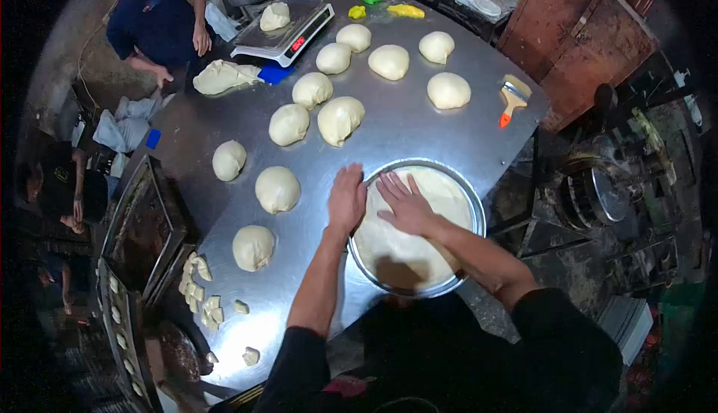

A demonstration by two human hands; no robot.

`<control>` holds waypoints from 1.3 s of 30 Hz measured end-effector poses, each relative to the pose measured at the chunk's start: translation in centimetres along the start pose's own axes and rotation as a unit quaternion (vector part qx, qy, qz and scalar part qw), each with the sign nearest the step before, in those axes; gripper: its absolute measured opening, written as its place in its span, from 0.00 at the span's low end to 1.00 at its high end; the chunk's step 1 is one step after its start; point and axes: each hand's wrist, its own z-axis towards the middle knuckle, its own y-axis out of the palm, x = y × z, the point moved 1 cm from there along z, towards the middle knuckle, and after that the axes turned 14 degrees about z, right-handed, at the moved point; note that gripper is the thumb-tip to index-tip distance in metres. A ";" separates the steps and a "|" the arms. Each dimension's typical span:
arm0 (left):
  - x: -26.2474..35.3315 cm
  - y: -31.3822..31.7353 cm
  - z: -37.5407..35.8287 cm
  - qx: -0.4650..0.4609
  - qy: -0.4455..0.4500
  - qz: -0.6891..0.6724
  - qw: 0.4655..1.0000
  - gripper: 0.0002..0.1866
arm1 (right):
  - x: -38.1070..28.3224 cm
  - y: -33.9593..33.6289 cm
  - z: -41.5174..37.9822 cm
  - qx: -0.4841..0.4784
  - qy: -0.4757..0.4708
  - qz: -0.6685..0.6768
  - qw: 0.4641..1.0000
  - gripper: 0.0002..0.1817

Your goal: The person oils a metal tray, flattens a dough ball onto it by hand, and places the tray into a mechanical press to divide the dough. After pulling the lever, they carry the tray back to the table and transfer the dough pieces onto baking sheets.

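A sheet of dough [419,252] lies flattened across a round metal pan [480,222] at the table's near edge. My right hand [407,207] rests flat on the dough, fingers spread toward the pan's far left rim. At the pan's left rim is my left hand [347,197], its fingers stretched out and holding nothing. Left of it sits a round dough ball [277,190], with another dough ball [253,248] nearer to me. Beyond my hands stands a larger dough ball [341,121].
Several more dough balls [449,90] dot the metal table [479,144]. A scale [288,35] bearing dough stands at the back, near a person [161,24]. A brush [514,99] lies at right; dough scraps [212,312] and trays [179,226] are at left.
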 end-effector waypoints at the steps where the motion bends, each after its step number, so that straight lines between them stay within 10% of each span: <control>1: -0.7 0.7 0.1 -0.018 0.009 0.046 0.999 0.14 | -0.5 0.4 1.3 0.008 -0.008 -0.002 1.000 0.38; 4: -0.8 1.6 -1.6 -0.104 -0.057 0.130 0.984 0.14 | -2.7 4.1 1.7 -0.020 0.038 -0.123 0.991 0.41; 9: -0.6 -3.8 -4.7 -0.390 -0.240 0.115 0.881 0.16 | -4.5 1.6 -0.6 -0.122 -0.032 0.081 0.989 0.40; 13: -2.1 -0.1 -1.7 -0.139 -0.027 0.035 0.989 0.19 | -1.8 2.1 -0.3 0.022 -0.030 -0.007 0.999 0.37; 23: -2.4 -0.3 -7.8 -0.151 -0.139 0.011 0.979 0.22 | 3.9 -2.6 0.0 -0.033 0.051 -0.017 0.998 0.34; 26: 1.3 -1.2 -7.3 -0.141 -0.064 0.366 0.918 0.29 | 4.7 -3.4 0.9 -0.050 0.021 0.101 0.993 0.29; 31: 3.5 5.4 -1.2 -0.204 0.190 0.117 0.953 0.31 | 3.9 -4.6 -2.3 0.064 0.152 0.244 0.956 0.31; 33: 3.3 6.2 -1.1 -0.268 0.172 0.159 0.935 0.33 | 5.2 -3.3 -4.7 0.107 0.098 -0.062 0.987 0.34; 39: 4.2 5.9 -5.4 -0.288 -0.010 0.272 0.918 0.39 | 6.1 -2.9 -4.7 0.041 0.077 -0.027 0.996 0.35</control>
